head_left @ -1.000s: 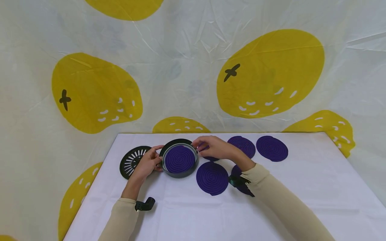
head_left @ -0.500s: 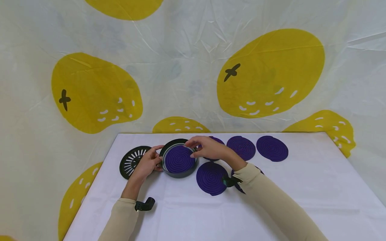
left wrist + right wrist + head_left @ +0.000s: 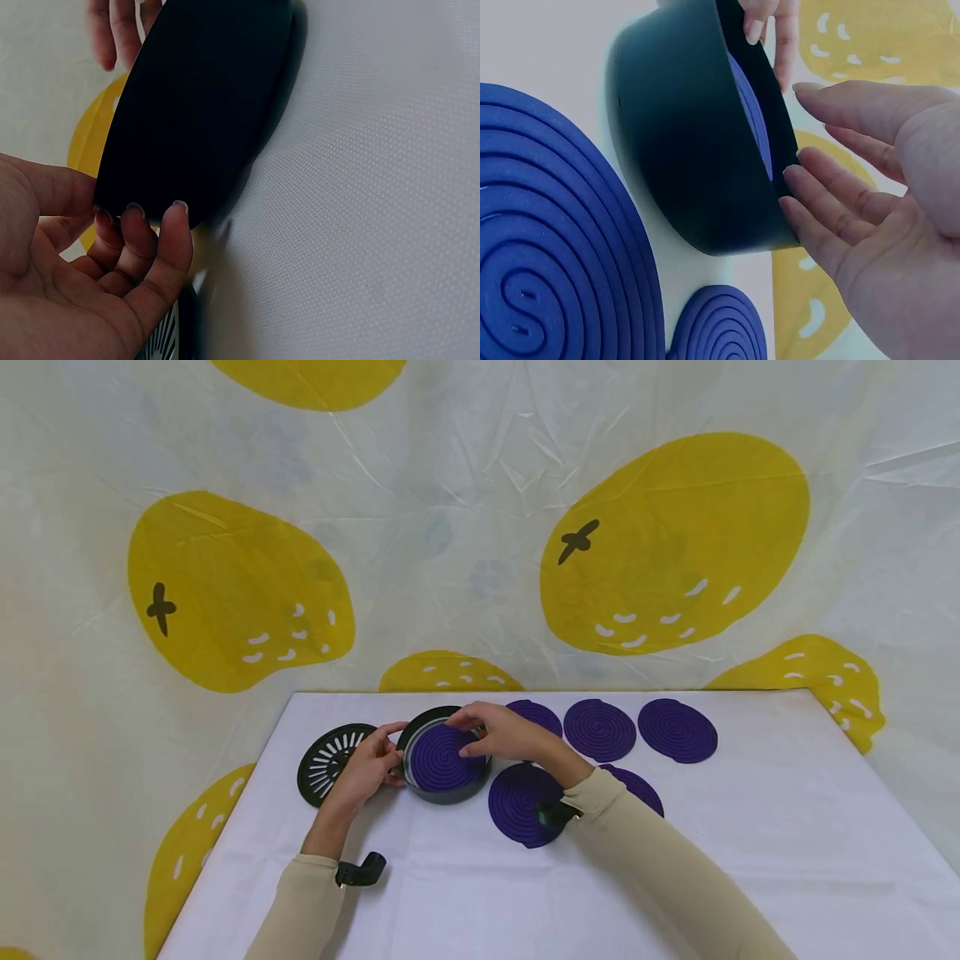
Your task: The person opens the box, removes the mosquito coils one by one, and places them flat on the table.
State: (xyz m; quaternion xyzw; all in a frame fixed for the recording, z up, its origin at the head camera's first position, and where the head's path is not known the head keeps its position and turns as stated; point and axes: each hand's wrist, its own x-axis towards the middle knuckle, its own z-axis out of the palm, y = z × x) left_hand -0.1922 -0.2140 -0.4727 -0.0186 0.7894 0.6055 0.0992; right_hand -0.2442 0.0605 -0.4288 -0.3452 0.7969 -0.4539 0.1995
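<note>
A dark round mosquito coil tin stands near the table's back edge, with a purple mosquito coil lying inside. My left hand grips its left side, thumb at the rim and fingertips against the wall, as the left wrist view shows. Over the tin's right part is my right hand, fingers relaxed and apart, pinching nothing. In the right wrist view the fingertips of this right hand come right up to the rim. Just left of the tin lies a black slotted lid, partly behind the left hand.
Several purple mosquito coils lie flat to the right: one in front, one beside it partly under the sleeve, and a back row ending in a far coil. A lemon-patterned cloth hangs behind the white table.
My right hand has moved left from the tin's right rim to above the coil inside, its fingers loosened. The left hand and tin stay in place.
</note>
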